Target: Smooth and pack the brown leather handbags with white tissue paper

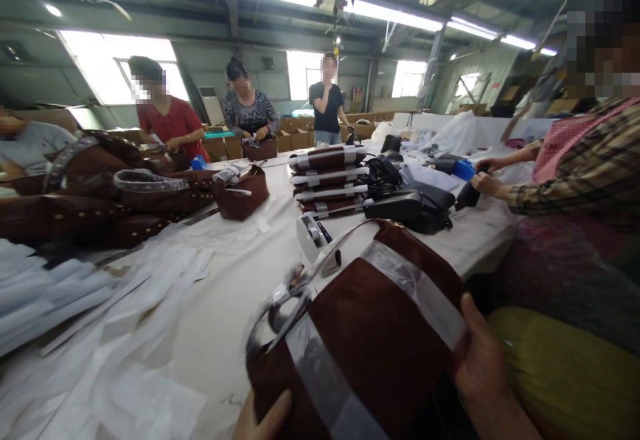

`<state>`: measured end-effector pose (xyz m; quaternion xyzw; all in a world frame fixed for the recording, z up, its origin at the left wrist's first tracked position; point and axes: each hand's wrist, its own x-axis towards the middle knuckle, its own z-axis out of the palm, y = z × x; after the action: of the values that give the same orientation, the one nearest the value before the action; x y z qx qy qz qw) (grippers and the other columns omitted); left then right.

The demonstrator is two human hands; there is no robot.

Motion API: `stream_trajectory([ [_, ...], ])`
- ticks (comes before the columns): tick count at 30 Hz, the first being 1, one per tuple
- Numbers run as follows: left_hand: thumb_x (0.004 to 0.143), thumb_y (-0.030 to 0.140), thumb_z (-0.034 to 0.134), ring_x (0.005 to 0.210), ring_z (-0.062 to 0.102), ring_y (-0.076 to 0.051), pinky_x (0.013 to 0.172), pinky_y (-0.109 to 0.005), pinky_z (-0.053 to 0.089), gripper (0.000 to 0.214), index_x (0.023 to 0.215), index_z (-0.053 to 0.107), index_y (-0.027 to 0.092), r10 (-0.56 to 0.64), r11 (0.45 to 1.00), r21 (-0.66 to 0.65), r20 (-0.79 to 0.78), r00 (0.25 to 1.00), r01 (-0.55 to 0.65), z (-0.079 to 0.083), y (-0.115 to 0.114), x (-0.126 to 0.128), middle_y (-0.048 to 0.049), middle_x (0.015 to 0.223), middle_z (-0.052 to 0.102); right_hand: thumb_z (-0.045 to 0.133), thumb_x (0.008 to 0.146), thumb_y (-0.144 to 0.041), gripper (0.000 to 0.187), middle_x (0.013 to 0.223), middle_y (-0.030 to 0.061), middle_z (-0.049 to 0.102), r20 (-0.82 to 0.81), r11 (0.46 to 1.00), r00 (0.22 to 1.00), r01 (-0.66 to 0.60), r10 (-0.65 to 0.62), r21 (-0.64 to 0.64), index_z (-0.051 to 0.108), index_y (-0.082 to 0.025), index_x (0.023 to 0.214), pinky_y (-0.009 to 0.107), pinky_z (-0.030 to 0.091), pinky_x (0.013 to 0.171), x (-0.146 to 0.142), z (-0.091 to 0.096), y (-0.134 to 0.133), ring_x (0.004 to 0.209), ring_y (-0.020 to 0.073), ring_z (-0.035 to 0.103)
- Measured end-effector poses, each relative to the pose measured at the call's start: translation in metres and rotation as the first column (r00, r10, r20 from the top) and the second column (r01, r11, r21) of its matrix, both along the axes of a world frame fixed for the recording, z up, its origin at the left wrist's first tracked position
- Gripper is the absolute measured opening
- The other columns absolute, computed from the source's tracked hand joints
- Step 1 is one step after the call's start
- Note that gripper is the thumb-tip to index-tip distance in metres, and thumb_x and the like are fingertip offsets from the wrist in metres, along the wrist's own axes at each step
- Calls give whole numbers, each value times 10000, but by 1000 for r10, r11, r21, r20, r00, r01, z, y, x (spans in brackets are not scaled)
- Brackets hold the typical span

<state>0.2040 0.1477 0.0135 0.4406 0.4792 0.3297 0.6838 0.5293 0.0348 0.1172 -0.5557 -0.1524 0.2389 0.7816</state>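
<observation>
a person's left hand (265, 419) and right hand (481, 360) grasp a brown handbag (373, 333) from both sides, fingers clenched around it, steadying it at the near edge of the desk (235, 280).

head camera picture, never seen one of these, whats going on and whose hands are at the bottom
There is no machine here. The camera sits on a person's head, looking down at their own hands. The left hand and right hand hold a brown bag banded with clear wrap, over a long white table. On the table lie white wrapping sheets, a stack of wrapped bags, black bags and a pile of brown bags. Other people work around it.
</observation>
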Motion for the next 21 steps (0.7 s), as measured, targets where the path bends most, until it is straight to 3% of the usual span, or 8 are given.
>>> stream_trajectory([
  [3,634,565,818,1224,593,-384,1056,-488,479,800,1287,602,156,-27,999,41,195,981,19,41,-3,59,-147,1193,709,374,916,-695,693,1216,117,701,9,999,1000,-27,27,-31,487,-262,1445,581,544,970,1,-18,-17,1146,356,646],
  [6,718,444,805,1247,583,-345,1078,-459,464,763,1373,530,168,-143,989,91,342,929,119,75,-1,110,-145,1327,636,400,924,-674,631,1168,100,723,-56,987,988,-146,142,-69,583,-254,1358,575,540,992,-9,-36,-27,1148,342,647],
  [8,758,398,787,1264,570,-333,1086,-454,456,748,1407,496,167,-242,970,117,407,881,213,88,3,138,-148,1370,604,495,907,-629,577,1205,86,708,-117,985,986,-133,121,-108,604,-248,1327,555,561,979,-8,-42,-26,1163,340,638],
  [10,799,398,758,1296,541,-328,1078,-451,464,745,1443,453,182,-350,936,140,452,821,322,95,11,160,-145,1414,567,614,858,-568,568,1290,65,662,-184,991,983,-35,11,-126,589,-258,1333,535,593,944,5,-42,-19,1198,344,614],
  [12,848,428,710,1348,490,-314,1070,-440,472,753,1492,376,226,-414,909,164,469,780,383,93,20,177,-128,1480,500,701,807,-503,604,1375,40,603,-238,993,968,61,-84,-104,564,-272,1347,503,610,927,26,-38,-6,1258,336,568],
  [14,893,473,644,1387,446,-288,1068,-426,471,762,1531,283,266,-403,914,159,445,800,372,84,28,185,-113,1534,430,729,794,-470,603,1415,30,572,-259,995,962,72,-86,-63,562,-269,1337,461,608,940,49,-38,8,1299,312,533],
  [17,869,522,649,1376,461,-279,1048,-412,481,811,1533,276,243,-359,934,118,311,880,339,60,34,183,-143,1545,403,712,814,-495,532,1372,61,614,-226,997,974,-42,25,-70,597,-239,1266,450,617,911,71,-48,24,1236,302,594],
  [21,785,570,707,1266,563,-317,985,-430,514,813,1453,436,194,-366,924,172,134,921,342,26,34,163,-192,1503,449,744,780,-531,554,1211,93,706,-144,970,979,-169,144,-177,618,-208,1212,444,629,833,81,-67,29,1061,294,690],
])
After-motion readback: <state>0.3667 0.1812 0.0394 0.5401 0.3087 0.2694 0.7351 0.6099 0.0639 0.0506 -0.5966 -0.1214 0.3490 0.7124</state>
